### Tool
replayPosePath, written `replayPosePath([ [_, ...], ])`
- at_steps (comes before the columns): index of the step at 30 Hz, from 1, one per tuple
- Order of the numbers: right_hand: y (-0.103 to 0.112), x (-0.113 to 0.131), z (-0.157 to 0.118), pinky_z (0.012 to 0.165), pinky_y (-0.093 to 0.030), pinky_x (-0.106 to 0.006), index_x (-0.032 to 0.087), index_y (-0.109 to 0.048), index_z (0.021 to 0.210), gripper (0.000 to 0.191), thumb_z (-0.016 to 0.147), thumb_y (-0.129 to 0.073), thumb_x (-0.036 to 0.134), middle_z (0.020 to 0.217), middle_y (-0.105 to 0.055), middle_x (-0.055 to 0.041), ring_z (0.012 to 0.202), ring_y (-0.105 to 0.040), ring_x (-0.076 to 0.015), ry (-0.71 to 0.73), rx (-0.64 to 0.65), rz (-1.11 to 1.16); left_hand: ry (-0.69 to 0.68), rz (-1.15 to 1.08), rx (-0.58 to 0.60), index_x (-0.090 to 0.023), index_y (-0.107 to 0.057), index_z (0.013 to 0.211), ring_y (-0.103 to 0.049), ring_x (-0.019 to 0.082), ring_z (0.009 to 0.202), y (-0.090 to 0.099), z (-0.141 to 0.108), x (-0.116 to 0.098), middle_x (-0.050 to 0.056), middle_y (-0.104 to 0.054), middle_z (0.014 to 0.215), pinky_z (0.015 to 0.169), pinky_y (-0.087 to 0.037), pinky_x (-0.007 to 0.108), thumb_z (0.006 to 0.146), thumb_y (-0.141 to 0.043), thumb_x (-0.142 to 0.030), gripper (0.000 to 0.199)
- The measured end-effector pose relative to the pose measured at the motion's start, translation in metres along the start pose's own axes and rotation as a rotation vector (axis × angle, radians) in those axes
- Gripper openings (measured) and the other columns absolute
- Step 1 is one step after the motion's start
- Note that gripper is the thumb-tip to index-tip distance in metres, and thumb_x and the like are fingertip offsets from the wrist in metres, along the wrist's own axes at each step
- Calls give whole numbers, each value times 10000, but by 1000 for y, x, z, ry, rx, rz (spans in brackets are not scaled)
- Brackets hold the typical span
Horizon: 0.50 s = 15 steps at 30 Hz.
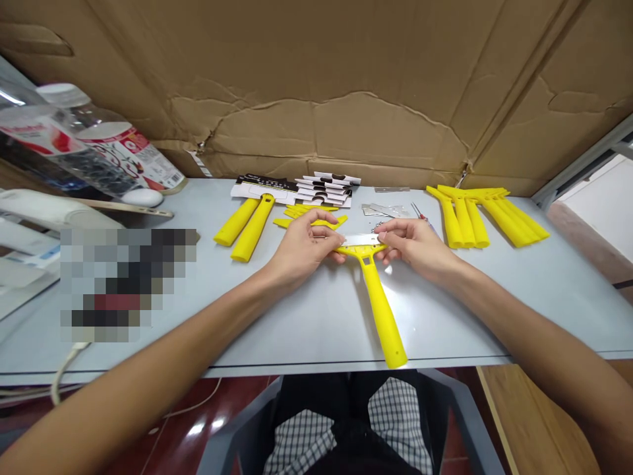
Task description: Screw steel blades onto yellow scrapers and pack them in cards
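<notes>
A yellow plastic scraper handle (pixel 384 316) points toward me, its grip end near the table's front edge. Across its wide head lies a thin metal blade (pixel 360 239). My left hand (pixel 309 244) pinches the left end of the blade and head between thumb and fingers. At the opposite end, my right hand (pixel 413 244) has its thumb and fingers closed on the blade and head. Fingertips cover both blade ends. Just beyond the hands are flat yellow pieces (pixel 316 214), loose metal blades (pixel 386 210) and a screwdriver (pixel 419 212) partly hidden by my right hand.
More yellow handles lie at the back left (pixel 253 227) and in a row of several at right (pixel 465 218). Folded black-and-white cards (pixel 324 189) rest by the cardboard wall (pixel 346 79). Plastic bottles (pixel 128 148) and a blurred dark object (pixel 133 277) occupy the left.
</notes>
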State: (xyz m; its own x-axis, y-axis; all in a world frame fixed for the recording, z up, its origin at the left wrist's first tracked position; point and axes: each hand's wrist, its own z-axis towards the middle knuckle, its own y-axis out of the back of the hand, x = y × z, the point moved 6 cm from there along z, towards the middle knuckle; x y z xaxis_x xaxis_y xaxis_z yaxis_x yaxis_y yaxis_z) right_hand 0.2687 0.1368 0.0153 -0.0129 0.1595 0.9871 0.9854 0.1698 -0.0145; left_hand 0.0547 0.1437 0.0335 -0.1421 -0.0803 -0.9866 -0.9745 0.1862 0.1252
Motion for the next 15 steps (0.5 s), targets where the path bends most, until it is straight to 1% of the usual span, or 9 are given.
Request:
replayPosePath([
  [4,-2,-2,0,616,-644,-300,162,-740,985,175,884,-867,228,846,-799,-100,691,-775,-189,-38,28,69,-91,30,7,-239,-539,999,-767,177,579,1,3,-2,-22,-746,769,609,-605,292,884,-774,-148,277],
  [8,-1,-1,0,635,-646,-289,145,-726,1032,214,866,-856,179,843,-804,-108,682,-782,-184,-51,4,94,-143,33,17,-245,-510,974,-761,172,574,1,4,-2,-39,-716,742,592,-596,282,889,-767,-154,286],
  [11,1,1,0,638,-640,-293,152,-728,1064,271,835,-869,173,829,-799,-84,654,-773,-177,-24,-23,80,-124,34,20,-241,-521,1005,-761,172,580,0,2,-2,-26,-736,764,610,-607,292,906,-759,-169,267],
  [15,3,3,0,651,-631,-312,157,-741,1084,313,808,-881,204,805,-785,-50,643,-768,-181,24,-25,61,-41,3,22,-208,-584,1086,-765,172,595,-2,-1,-1,7,-770,811,667,-637,314,920,-766,-178,248],
])
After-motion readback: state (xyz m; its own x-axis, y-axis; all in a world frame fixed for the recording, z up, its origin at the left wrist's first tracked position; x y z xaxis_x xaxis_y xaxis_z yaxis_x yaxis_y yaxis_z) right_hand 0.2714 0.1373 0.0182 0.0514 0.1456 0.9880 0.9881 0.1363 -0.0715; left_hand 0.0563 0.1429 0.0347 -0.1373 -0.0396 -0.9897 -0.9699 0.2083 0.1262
